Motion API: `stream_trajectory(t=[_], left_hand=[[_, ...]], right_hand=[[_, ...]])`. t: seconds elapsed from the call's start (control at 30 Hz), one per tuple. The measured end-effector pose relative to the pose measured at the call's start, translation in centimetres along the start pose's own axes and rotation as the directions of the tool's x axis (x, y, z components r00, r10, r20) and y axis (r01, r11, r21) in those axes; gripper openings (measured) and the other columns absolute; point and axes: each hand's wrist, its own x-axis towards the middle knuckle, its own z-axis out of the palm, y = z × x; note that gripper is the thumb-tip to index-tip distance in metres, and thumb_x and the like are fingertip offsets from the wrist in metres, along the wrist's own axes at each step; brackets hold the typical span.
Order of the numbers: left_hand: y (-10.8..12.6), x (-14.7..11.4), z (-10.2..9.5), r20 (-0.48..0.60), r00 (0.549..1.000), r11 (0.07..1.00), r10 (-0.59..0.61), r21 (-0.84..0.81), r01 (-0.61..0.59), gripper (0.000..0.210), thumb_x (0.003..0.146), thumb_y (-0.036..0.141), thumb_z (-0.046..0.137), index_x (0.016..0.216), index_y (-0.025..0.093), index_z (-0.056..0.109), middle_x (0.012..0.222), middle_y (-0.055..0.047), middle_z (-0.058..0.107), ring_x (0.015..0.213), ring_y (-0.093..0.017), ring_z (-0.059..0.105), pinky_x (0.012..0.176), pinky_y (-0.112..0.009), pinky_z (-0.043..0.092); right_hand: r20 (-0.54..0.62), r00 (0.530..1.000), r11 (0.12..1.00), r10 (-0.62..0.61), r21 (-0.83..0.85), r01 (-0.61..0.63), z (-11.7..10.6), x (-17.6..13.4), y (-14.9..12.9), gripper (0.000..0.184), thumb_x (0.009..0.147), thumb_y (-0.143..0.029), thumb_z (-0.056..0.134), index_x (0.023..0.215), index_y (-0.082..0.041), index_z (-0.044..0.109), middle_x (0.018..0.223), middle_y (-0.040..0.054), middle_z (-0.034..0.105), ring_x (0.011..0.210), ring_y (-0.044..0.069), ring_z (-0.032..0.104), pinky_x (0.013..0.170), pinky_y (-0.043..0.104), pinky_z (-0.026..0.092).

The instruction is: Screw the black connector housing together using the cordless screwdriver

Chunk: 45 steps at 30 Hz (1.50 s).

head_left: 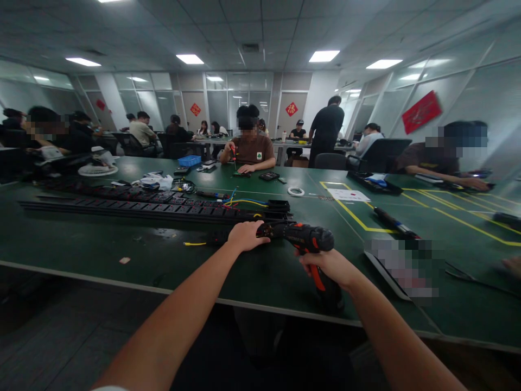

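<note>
A black and orange cordless drill (307,237) is in my right hand (325,266), whose fingers wrap around its handle. Its nose points left, close to my left hand (246,236). That hand is closed over a dark part (217,237) lying at the front of the bench; my fingers hide most of it, and the drill's tip is hard to make out there. A short yellow wire (195,244) sticks out on the left. Just behind lie long black power strips (163,209) with rows of sockets and loose blue, red and yellow wires (236,201) at their right end.
On the green table (179,271) are a roll of white tape (296,191), a pen-like electric screwdriver (394,222), a pale-edged tray (386,274), a blue basket (189,161) and a black tray (374,182). A person (250,149) works opposite; another sits at the right.
</note>
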Motion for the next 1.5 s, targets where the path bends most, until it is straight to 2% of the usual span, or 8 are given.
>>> stream_trajectory(t=[0.3, 0.63, 0.83, 0.97, 1.23, 1.5], left_hand=[[0.01, -0.19, -0.13, -0.005, 1.000, 1.000, -0.007, -0.010, 0.007, 0.082, 0.080, 0.081, 0.054, 0.144, 0.030, 0.051, 0.133, -0.009, 0.066, 0.119, -0.033, 0.063, 0.096, -0.041, 0.050], [0.20, -0.21, 0.36, -0.038, 0.999, 0.999, -0.036, 0.000, 0.036, 0.080, 0.079, 0.079, 0.059, 0.142, 0.030, 0.054, 0.118, -0.009, 0.073, 0.109, -0.032, 0.068, 0.091, -0.040, 0.051], [0.31, -0.33, 0.18, -0.030, 0.999, 0.999, -0.035, -0.011, 0.035, 0.078, 0.081, 0.078, 0.058, 0.143, 0.031, 0.053, 0.120, -0.009, 0.072, 0.109, -0.031, 0.068, 0.091, -0.039, 0.050], [0.38, -0.43, 0.02, -0.033, 0.999, 1.000, -0.024, -0.008, 0.024, 0.077, 0.081, 0.077, 0.058, 0.142, 0.029, 0.053, 0.122, -0.009, 0.072, 0.110, -0.031, 0.067, 0.091, -0.039, 0.050], [0.59, -0.60, -0.13, -0.053, 0.999, 1.000, 0.000, 0.013, 0.001, 0.074, 0.084, 0.075, 0.056, 0.140, 0.026, 0.055, 0.124, -0.010, 0.071, 0.112, -0.032, 0.067, 0.092, -0.040, 0.050], [0.54, -0.47, 0.12, -0.058, 0.998, 1.000, -0.006, 0.010, 0.007, 0.074, 0.084, 0.075, 0.056, 0.139, 0.027, 0.055, 0.121, -0.010, 0.072, 0.109, -0.032, 0.068, 0.091, -0.040, 0.050]], right_hand=[[0.013, 1.000, 1.000, -0.013, 0.028, 0.013, -0.07, 0.11, 0.04, 0.021, 0.066, -0.026, 0.066, 0.085, -0.018, 0.065, 0.056, -0.0037, 0.061, 0.053, 0.015, 0.056, 0.054, 0.027, 0.042], [0.016, 1.000, 1.000, -0.023, -0.011, 0.024, 0.04, 0.14, -0.04, 0.012, 0.066, -0.024, 0.064, 0.076, -0.019, 0.062, 0.057, -0.0034, 0.061, 0.054, 0.015, 0.057, 0.055, 0.027, 0.044], [0.019, 0.999, 0.999, -0.032, -0.024, 0.033, -0.02, -0.01, 0.00, 0.010, 0.067, -0.024, 0.064, 0.075, -0.019, 0.063, 0.057, -0.0028, 0.061, 0.055, 0.016, 0.057, 0.055, 0.027, 0.044], [0.011, 1.000, 1.000, -0.007, -0.012, 0.007, 0.04, -0.05, -0.16, 0.012, 0.066, -0.027, 0.066, 0.074, -0.019, 0.062, 0.057, -0.0028, 0.061, 0.055, 0.016, 0.057, 0.055, 0.028, 0.044], [-0.018, 1.000, 1.000, 0.015, -0.003, -0.015, -0.01, -0.22, -0.10, 0.025, 0.065, -0.030, 0.067, 0.087, -0.019, 0.064, 0.057, -0.0033, 0.061, 0.055, 0.017, 0.058, 0.055, 0.028, 0.043], [-0.003, 1.000, 1.000, -0.001, 0.007, 0.001, 0.00, -0.13, -0.05, 0.020, 0.065, -0.029, 0.066, 0.082, -0.017, 0.065, 0.056, -0.0028, 0.062, 0.054, 0.016, 0.057, 0.055, 0.027, 0.042]])
